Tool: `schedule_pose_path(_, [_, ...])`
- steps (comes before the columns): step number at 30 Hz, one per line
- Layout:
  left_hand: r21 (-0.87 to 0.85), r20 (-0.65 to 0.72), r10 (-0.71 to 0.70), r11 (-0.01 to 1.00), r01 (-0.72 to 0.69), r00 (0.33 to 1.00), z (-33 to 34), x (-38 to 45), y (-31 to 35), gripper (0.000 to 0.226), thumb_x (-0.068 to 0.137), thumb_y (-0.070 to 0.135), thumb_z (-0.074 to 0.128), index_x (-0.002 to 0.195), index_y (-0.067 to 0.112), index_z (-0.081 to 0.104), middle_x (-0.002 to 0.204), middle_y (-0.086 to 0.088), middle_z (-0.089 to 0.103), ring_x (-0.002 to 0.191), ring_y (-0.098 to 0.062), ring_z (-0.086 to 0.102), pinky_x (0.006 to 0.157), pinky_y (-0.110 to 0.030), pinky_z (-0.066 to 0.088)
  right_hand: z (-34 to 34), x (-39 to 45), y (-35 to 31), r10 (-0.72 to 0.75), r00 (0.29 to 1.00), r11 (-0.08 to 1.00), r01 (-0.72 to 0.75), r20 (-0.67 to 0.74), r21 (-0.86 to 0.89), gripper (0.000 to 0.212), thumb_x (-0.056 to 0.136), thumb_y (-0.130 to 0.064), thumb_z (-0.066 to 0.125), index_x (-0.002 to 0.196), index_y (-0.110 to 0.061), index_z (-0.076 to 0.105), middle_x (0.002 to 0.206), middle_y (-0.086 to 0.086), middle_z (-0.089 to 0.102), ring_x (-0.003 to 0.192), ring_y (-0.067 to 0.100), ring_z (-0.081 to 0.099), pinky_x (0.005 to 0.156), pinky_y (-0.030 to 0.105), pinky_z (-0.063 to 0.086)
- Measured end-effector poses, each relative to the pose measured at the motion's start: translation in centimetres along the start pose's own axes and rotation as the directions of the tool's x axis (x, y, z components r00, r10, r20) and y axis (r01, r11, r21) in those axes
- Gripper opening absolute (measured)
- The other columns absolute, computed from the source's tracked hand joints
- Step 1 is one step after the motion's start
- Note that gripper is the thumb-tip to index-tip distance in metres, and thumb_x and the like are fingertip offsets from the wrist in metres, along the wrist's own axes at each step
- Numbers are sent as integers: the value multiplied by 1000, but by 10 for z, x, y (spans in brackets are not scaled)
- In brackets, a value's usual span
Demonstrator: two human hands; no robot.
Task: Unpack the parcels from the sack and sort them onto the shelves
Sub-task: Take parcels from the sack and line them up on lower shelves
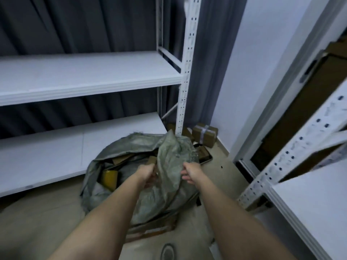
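Grey-green woven plastic fills the middle of your view: the sack (150, 177) sits on the tiled floor (47, 222), just in front of the lower shelf (56, 156) of the white metal rack on the left. Its mouth is open toward the far left, and the loose upper cloth is pulled up into a peak on the right side. Your left hand (148, 174) is at the inner edge of that raised flap, fingers curled into the cloth, so its grip is closed on the sack. Your right hand (190, 173) holds the flap's right edge, fingers curled round the fabric, gripping the sack as well. The two hands are near each other with the bunched cloth between them.

Inside the open mouth you can see parcels: a yellow-brown parcel (109, 179) at the near left of the opening, and brown cardboard pieces (122, 159) farther in. The motion blur hides their exact shapes. Another flat brown parcel (154, 227) lies partly under the sack's near edge.

Both the lower shelf and the upper shelf (84, 77) show bare white boards. A taped cardboard box (205, 134) stands on the floor at the far right, by the wall and beside the rack's upright post (185, 81). A second white rack (309, 203) runs along the right.
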State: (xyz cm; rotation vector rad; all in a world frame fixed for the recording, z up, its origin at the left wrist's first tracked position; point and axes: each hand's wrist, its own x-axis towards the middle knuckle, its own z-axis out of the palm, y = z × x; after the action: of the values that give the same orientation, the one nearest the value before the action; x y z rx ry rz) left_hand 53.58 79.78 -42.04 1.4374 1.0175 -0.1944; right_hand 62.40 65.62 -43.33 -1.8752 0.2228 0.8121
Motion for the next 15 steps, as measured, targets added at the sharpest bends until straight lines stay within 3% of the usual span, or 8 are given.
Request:
schedule_pose_path(4, [-34, -32, -61, 998, 60, 998, -21, 61, 26, 31, 99, 29, 46, 76, 10, 52, 70, -7, 53, 59, -19, 46, 57, -26, 34, 33, 70, -33, 30, 997, 1000, -30, 75, -9, 27, 98, -18, 44, 72, -17, 45, 47, -2, 49, 36, 8, 44, 33, 16, 29])
schedule_pose_path(7, [-38, -59, -99, 995, 96, 993, -33, 98, 39, 26, 101, 30, 43, 91, 8, 54, 84, -10, 58, 73, -23, 53, 65, -29, 39, 55, 103, -51, 37, 995, 994, -27, 90, -107, 28, 98, -16, 45, 70, -17, 42, 62, 5, 45, 49, 15, 43, 43, 22, 32])
schedule_pose_path(10, [-28, -54, -149, 989, 147, 987, -40, 129, 44, 22, 101, 31, 42, 97, 11, 50, 86, -9, 51, 75, -22, 51, 64, -29, 39, 73, 132, -55, 40, 995, 985, -24, 90, -174, 30, 98, -14, 47, 68, -17, 41, 64, 4, 39, 52, 14, 36, 39, 17, 30])
schedule_pose_path(13, [-36, -32, -189, 982, 188, 981, -44, 164, 47, 28, 101, 28, 43, 75, 16, 41, 68, -4, 38, 56, -16, 38, 53, -24, 30, 92, 160, -58, -8, 989, 909, 69, 148, -411, 24, 97, -24, 49, 75, -16, 55, 76, 7, 53, 67, 19, 50, 57, 24, 38])
schedule_pose_path(15, [-3, -39, -203, 979, 203, 978, -45, 187, 45, 31, 100, 25, 44, 72, 16, 40, 63, -7, 38, 52, -16, 33, 47, -23, 26, 101, 173, -59, -59, 980, 764, 167, 189, -624, 28, 97, -29, 47, 101, -8, 65, 103, 14, 63, 95, 27, 60, 75, 29, 43])
